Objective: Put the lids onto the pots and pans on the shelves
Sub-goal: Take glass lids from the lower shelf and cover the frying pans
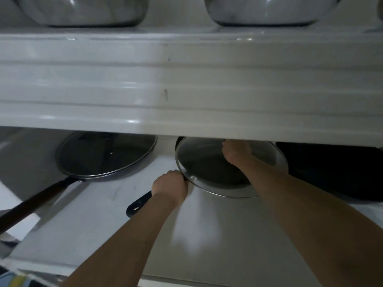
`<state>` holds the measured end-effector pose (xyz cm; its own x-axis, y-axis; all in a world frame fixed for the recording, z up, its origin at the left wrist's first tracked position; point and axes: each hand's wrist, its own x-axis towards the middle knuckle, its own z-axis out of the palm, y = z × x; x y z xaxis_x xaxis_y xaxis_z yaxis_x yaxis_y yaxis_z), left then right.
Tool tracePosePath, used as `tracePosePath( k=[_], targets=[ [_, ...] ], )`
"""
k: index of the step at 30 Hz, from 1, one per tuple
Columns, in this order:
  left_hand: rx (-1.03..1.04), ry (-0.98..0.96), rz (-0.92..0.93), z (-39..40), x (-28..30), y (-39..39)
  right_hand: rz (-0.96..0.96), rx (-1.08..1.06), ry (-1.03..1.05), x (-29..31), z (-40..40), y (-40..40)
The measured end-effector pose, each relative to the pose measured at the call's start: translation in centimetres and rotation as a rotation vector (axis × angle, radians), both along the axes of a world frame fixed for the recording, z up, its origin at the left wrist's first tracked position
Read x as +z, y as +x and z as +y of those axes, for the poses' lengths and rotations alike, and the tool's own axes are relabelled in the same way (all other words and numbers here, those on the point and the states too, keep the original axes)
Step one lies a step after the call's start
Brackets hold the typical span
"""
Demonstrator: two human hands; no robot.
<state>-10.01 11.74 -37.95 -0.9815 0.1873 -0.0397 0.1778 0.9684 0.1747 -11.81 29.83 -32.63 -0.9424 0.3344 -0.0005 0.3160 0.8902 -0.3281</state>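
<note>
On the lower shelf (103, 224), a glass lid with a metal rim (207, 166) lies over a dark pan in the middle. My right hand (235, 152) is on top of the lid, gripping at its centre, where the knob is hidden. My left hand (171, 186) is shut on that pan's black handle (137, 205), close to the pan's rim. To the left stands another frying pan (107, 177) with a glass lid (105, 154) resting on it and a long brown handle (35, 205) pointing to the lower left.
A thick white shelf edge (186, 85) runs across the view above the hands and hides the back of the lower shelf. Two steel pots (83, 11) (267, 11) stand on the upper shelf. A large dark pan (335, 170) sits at the right.
</note>
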Motion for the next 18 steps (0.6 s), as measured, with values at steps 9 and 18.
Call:
tracePosePath(
  k=[9,18],
  targets=[
    [-0.012,-0.041,-0.023,0.4,0.0,0.1,0.140,-0.044,-0.048,-1.4,-0.6,-1.6],
    [-0.022,-0.017,-0.037,0.3,0.3,0.1,0.223,-0.055,0.031,-2.8,0.0,-2.4]
  ],
)
